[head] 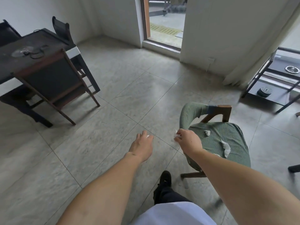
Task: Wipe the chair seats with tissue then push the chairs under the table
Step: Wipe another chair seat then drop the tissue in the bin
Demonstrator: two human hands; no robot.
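A chair with a green ribbed seat (227, 140) and curved green back stands at the right, away from the table. Two crumpled white tissue pieces (226, 147) lie on its seat. My right hand (186, 140) hovers at the seat's left edge, fingers pinched on a wad of white tissue (177, 137). My left hand (142, 146) is held out over the floor, and a small white scrap shows at its fingertips. The dark table (24, 51) stands at the far left with a brown-framed chair (53, 82) pushed against it.
Two more dark chairs stand behind the table, and a cable and a clear dish lie on it. A doorway is at the top centre. A black metal shelf (272, 88) stands at the right. Open tiled floor lies between table and green chair. My foot is below.
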